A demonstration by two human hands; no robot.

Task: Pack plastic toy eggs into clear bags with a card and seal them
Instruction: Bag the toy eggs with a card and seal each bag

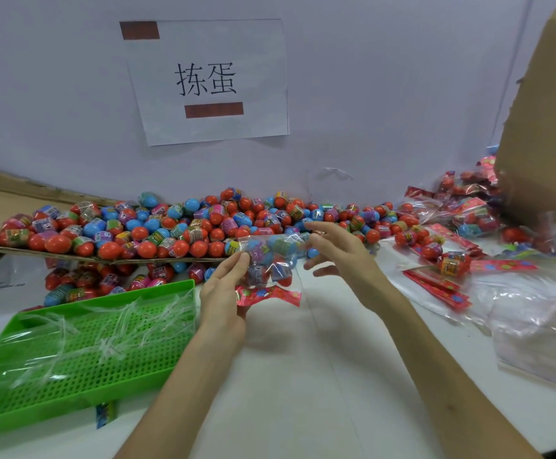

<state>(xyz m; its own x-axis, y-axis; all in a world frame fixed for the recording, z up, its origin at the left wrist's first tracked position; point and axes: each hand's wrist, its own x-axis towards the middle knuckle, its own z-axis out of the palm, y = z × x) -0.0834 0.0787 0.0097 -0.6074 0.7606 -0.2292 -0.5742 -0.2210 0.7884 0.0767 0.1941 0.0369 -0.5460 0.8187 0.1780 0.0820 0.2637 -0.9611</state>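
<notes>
1. The clear bag (270, 260) is held up above the worktop (303, 376), in front of the egg pile (170, 226), with a few eggs inside it.
2. Its long axis runs far to near; the red card (266, 294) sits at the near end, pointing toward the person.
3. The left hand (223, 293) pinches the bag's left edge between fingers and thumb.
4. The right hand (339, 256) is spread wide just right of the bag and grips nothing; whether a fingertip touches the film I cannot tell.
5. A green tray (87, 342) with clear strips lies near left.
6. Packed bags (452, 226) and loose cards (435, 286) lie right, by a cardboard box (544, 111).
</notes>
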